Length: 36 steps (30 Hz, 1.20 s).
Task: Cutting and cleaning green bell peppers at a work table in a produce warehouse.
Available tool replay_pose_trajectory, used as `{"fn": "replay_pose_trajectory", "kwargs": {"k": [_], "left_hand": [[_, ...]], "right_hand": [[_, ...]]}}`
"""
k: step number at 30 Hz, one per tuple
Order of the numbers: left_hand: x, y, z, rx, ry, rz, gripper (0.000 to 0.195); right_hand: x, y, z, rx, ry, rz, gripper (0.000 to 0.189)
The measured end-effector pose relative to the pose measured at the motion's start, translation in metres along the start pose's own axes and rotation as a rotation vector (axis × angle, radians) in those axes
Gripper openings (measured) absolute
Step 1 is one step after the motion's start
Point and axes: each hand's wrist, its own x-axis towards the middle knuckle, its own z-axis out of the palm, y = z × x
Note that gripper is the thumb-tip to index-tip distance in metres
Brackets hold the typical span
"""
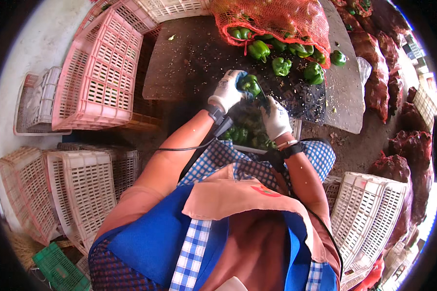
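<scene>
My left hand (pixel 230 89), in a white knit glove with a blue coated palm, grips a green bell pepper (pixel 250 84) above the table's near edge. My right hand (pixel 278 118), gloved the same way, is closed on a thin dark tool (pixel 263 99). Its narrow end lies along the pepper's right side; whether it is a knife cannot be made out. Below my hands, in shadow, a crate (pixel 253 149) holds more green peppers (pixel 236 134). Beyond them, a red mesh sack (pixel 276 22) spills peppers onto the table, with loose ones (pixel 281 66) nearest my hands.
Seeds and scraps dot the dark table surface (pixel 200 54). Pink plastic crates (pixel 113 69) stand at the left, with white crates (pixel 89 182) behind. More white crates (pixel 367 214) stand at my right. Full mesh sacks (pixel 373 72) line the right side.
</scene>
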Motion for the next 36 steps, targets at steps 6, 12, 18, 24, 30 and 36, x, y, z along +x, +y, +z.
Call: {"fn": "replay_pose_trajectory", "kwargs": {"k": [6, 12, 18, 24, 30, 36], "left_hand": [[0.0, 0.007, 0.007, -0.118, 0.079, -0.043, 0.065], [-0.003, 0.011, 0.003, -0.108, 0.089, -0.112, 0.065], [-0.001, 0.004, 0.012, -0.098, 0.166, -0.182, 0.066], [-0.002, -0.011, 0.021, -0.168, 0.139, -0.084, 0.072], [0.033, -0.04, 0.022, -0.497, 0.131, -0.121, 0.059], [0.019, -0.014, -0.005, -0.866, -0.408, -0.089, 0.059]], "right_hand": [[0.014, -0.004, -0.009, -0.145, -0.136, 0.056, 0.036], [0.035, -0.012, -0.007, -0.277, -0.294, 0.135, 0.032], [0.058, -0.012, 0.007, -0.345, -0.431, 0.213, 0.021], [0.025, 0.002, 0.006, -0.317, -0.462, 0.294, 0.03], [0.005, 0.017, -0.004, -0.298, -0.464, 0.21, 0.032], [0.017, 0.015, -0.044, 0.485, -0.063, 0.246, 0.051]]}}
